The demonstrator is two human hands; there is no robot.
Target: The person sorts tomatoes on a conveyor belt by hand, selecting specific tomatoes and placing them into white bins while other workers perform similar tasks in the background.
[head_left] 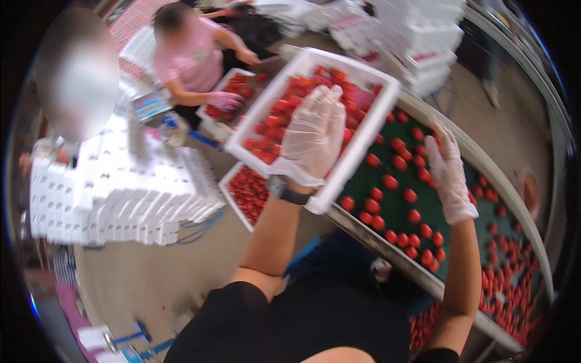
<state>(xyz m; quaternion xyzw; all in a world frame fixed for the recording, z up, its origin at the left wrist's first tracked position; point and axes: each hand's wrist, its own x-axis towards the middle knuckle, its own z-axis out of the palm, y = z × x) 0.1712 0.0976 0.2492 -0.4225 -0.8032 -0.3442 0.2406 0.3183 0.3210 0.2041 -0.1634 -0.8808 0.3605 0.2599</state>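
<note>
At the bottom of the frame the person's black-sleeved shoulders fill the lower middle, and both bare forearms rise from there. The left hand, in a thin clear glove with a dark watch at the wrist, lies flat with fingers spread over the red tomatoes inside a white tray; it rests on the fruit rather than gripping, and whether it also steadies the tray from its near rim cannot be told. The tray is a shallow rectangular white crate, tilted in the centre of the frame, its floor mostly covered by small glossy red tomatoes. It overlaps the near edge of a dark green conveyor belt that runs from the upper centre down to the lower right.

The right hand, also gloved, hovers open over the belt at right of centre, fingers extended and holding nothing, with loose tomatoes scattered just below and beside it.

Under the tray, lower left of it, sits a second white tray of tomatoes. Stacks of white cartons stand at the left. In the upper left, another person in a pink top works over a further tray.
</note>
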